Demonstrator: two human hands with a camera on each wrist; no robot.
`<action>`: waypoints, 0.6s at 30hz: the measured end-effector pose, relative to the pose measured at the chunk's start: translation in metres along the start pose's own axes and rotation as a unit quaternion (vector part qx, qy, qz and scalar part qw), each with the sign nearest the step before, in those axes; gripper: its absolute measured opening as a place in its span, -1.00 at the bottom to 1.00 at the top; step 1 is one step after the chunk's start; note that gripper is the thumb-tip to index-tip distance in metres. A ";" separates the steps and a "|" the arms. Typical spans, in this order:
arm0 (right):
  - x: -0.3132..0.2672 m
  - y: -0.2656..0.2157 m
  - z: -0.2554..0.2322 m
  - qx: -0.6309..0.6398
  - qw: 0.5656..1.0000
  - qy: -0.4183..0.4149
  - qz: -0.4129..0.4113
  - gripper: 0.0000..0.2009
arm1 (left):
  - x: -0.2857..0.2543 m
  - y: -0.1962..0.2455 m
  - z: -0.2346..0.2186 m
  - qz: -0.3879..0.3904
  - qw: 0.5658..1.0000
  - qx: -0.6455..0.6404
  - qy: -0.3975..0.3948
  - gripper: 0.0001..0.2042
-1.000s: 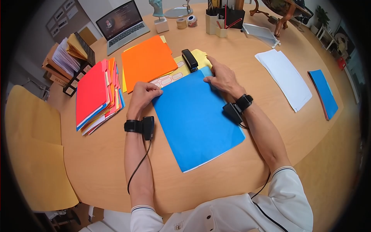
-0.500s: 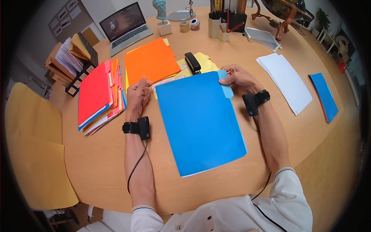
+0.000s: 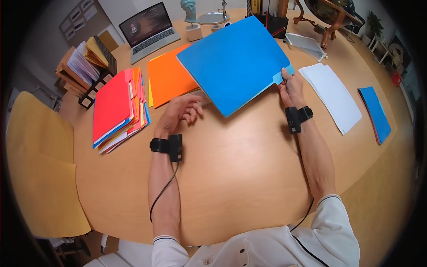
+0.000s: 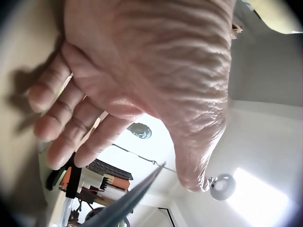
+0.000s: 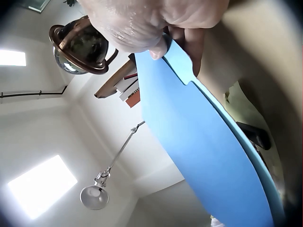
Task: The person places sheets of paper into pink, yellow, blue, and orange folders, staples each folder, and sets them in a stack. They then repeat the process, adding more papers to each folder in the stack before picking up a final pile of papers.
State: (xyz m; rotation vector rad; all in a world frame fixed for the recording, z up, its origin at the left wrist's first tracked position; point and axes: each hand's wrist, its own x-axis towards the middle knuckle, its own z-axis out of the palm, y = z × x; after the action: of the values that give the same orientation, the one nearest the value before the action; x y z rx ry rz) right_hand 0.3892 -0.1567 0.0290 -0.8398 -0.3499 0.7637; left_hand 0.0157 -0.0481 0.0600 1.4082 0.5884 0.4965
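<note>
My right hand (image 3: 292, 87) pinches a blue file folder (image 3: 233, 62) at its light-blue tab, thumb on top and fingers beneath. The folder is raised and tilted over the far part of the desk. In the right wrist view the thumb presses the tab of the folder (image 5: 189, 127), and its layered edges show. Off the folder's lower left corner, my left hand (image 3: 180, 113) hovers with loosely bent fingers and holds nothing. The left wrist view shows the palm (image 4: 147, 61) bare, fingers spread apart. Behind the blue folder lies an orange folder (image 3: 168, 73), partly covered.
Left of it is a stack of red and mixed folders (image 3: 114, 104), beside a file rack (image 3: 95, 89). White papers (image 3: 331, 95) and a narrow blue stack (image 3: 374, 113) lie on the right. A laptop (image 3: 151, 33), bust (image 3: 190, 20) and globe (image 3: 333, 11) stand at the back.
The blue folder has been lifted off the desk in front of me, swung away and turned, by the right hand at its tab. My left hand has let go of its edge.
</note>
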 end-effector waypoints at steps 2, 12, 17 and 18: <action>-0.002 0.004 0.004 0.004 1.000 -0.003 0.006 -0.75 | 0.006 -0.006 0.007 -0.017 0.998 0.030 -0.043 -0.53; -0.017 0.005 0.023 -0.003 0.999 -0.049 -0.003 -0.71 | 0.009 -0.005 0.024 -0.018 0.997 0.068 0.011 -0.71; -0.016 0.001 0.016 -0.066 0.995 -0.061 0.036 -0.44 | 0.008 -0.014 -0.003 0.061 0.987 -0.069 0.135 -0.65; -0.016 0.000 0.016 -0.065 0.995 -0.062 0.036 -0.44 | 0.008 -0.011 -0.005 0.061 0.986 -0.068 0.136 -0.65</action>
State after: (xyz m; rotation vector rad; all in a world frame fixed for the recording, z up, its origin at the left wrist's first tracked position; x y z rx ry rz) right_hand 0.3696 -0.1595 0.0388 -0.9342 -0.4859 0.8696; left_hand 0.0177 -0.0404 0.0484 1.2599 0.6758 0.8210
